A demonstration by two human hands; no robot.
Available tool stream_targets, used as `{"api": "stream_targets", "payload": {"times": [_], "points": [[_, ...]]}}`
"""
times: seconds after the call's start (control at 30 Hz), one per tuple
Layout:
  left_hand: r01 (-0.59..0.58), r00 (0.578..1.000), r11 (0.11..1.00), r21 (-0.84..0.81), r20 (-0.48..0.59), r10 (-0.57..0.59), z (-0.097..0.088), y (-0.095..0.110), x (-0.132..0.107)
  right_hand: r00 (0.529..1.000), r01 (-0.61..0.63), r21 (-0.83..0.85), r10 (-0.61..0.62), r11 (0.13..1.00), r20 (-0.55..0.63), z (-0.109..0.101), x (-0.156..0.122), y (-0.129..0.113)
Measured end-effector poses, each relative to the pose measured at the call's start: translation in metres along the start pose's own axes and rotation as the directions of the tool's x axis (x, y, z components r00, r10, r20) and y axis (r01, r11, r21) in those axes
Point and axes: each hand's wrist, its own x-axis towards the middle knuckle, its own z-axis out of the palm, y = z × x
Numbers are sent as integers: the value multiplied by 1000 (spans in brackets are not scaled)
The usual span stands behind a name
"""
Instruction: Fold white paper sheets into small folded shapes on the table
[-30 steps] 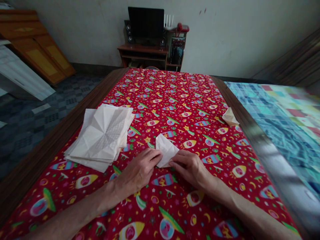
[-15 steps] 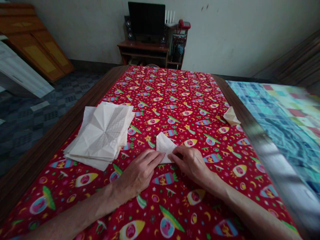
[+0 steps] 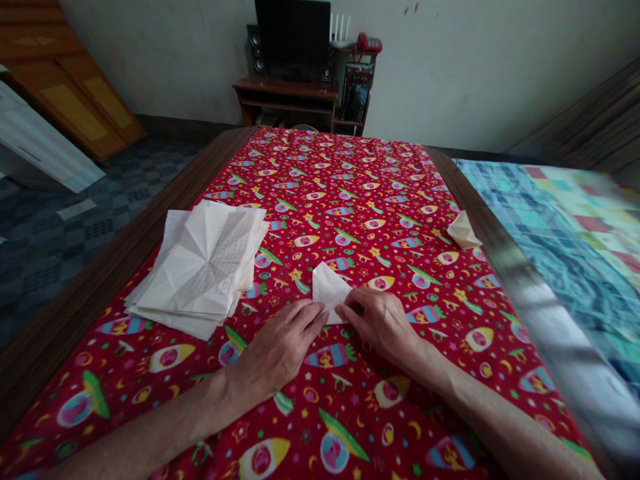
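Fingers [image 3: 311, 313] of my left hand [image 3: 280, 343] lie together over the near-left corner of the folded white paper [image 3: 329, 287]; with the thumb hidden, I can't tell whether they grip. On my right hand [image 3: 381, 320] they curl at the paper's right edge, a pinch I can't confirm. Both hands touch it, neither nearer. It lies flat between them, its peak pointing away from me, its long axis unclear beneath my fingertips.

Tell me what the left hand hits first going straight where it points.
The left hand would most likely meet the folded paper at its fingertips, then the right hand.
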Motion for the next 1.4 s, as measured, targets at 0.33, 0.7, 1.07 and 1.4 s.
{"api": "stream_targets", "payload": {"times": [0.33, 0.7, 1.07, 1.4], "points": [[-20, 997, 991, 131, 79, 10, 0, 8, -7, 1000, 5, 11, -5, 1000, 0, 0, 0, 1], [-21, 998, 999, 35, 59, 19, -2, 9, -7, 1000, -4, -16, 5, 1000, 21, -3, 1, -3], [-7, 998, 1000, -28, 60, 9, -7, 9, -15, 999, -9, -18, 10, 1000, 33, -3, 2, -3], [-69, 996, 994, 83, 56, 64, -7, 10, -13, 999, 28, -65, -27, 997, 18, -2, 0, -2]]}}
